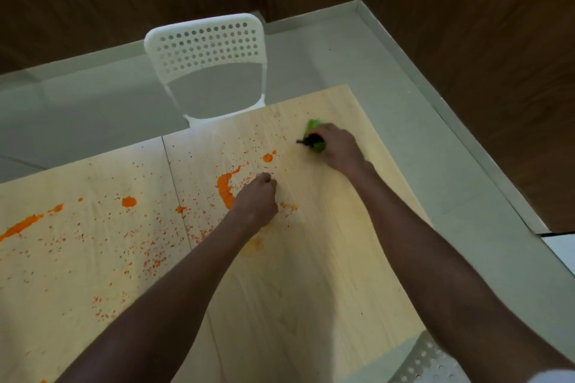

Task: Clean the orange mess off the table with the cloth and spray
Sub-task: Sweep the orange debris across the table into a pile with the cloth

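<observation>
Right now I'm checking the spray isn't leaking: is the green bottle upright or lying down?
Lying down: the green spray bottle rests sideways under the right hand, nozzle pointing left.

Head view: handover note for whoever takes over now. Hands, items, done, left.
Right hand: grips the green spray bottle with black nozzle near the far right of the pale wooden table, nozzle pointing left toward the spill.
Left hand: fingers curled, at the table beside the big orange blot; whether it holds anything cannot be told. No cloth is visible.
Done: near right of the table looks mostly clean, faint yellowish smears remain.
Left: orange blots and splatter across the centre and left.
</observation>
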